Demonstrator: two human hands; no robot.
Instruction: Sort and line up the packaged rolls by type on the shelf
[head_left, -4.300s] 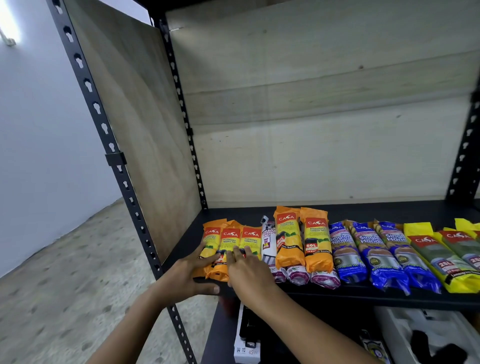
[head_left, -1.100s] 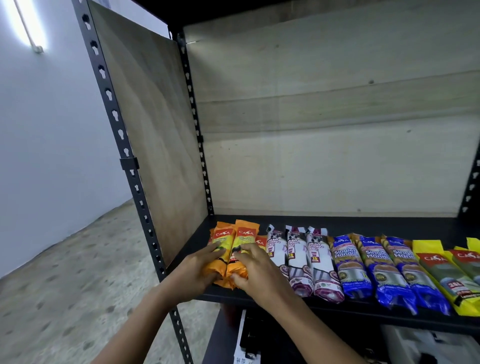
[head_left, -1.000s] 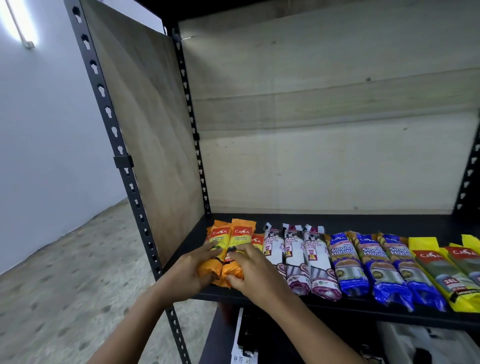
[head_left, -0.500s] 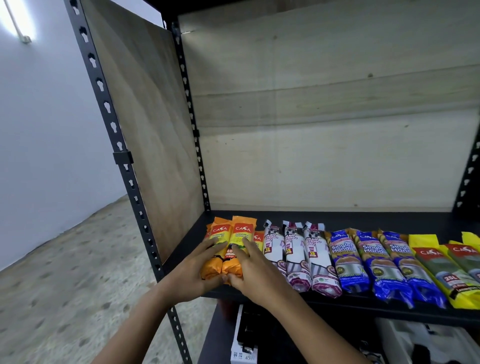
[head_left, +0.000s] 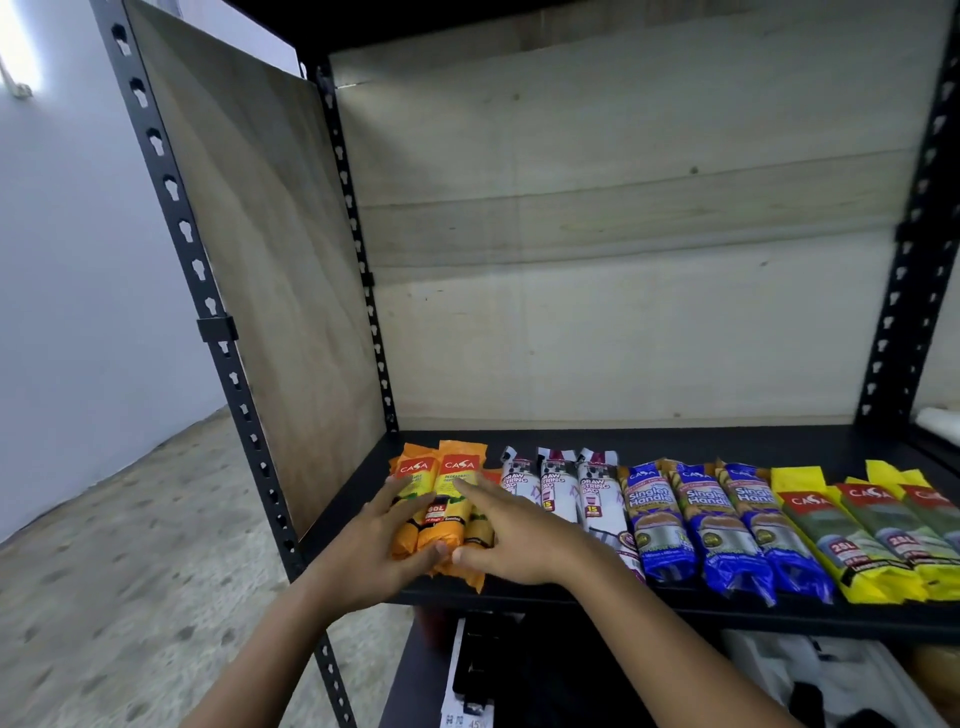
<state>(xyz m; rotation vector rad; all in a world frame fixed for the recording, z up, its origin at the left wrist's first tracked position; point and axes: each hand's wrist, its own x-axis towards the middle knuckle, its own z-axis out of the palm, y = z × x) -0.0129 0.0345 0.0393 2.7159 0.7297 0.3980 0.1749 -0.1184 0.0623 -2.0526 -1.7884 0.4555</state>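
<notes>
Left hand (head_left: 379, 551) and right hand (head_left: 514, 535) are pressed flat, fingers straight, on either flank of the orange rolls (head_left: 447, 499), which are laid front-to-back at the left end of the shelf (head_left: 675, 441).

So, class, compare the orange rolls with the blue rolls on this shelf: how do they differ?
The orange rolls sit at the left end of the shelf; the blue rolls lie further right. The left hand and right hand press the orange rolls; the blue rolls lie untouched. Both kinds lie front to back.
</notes>
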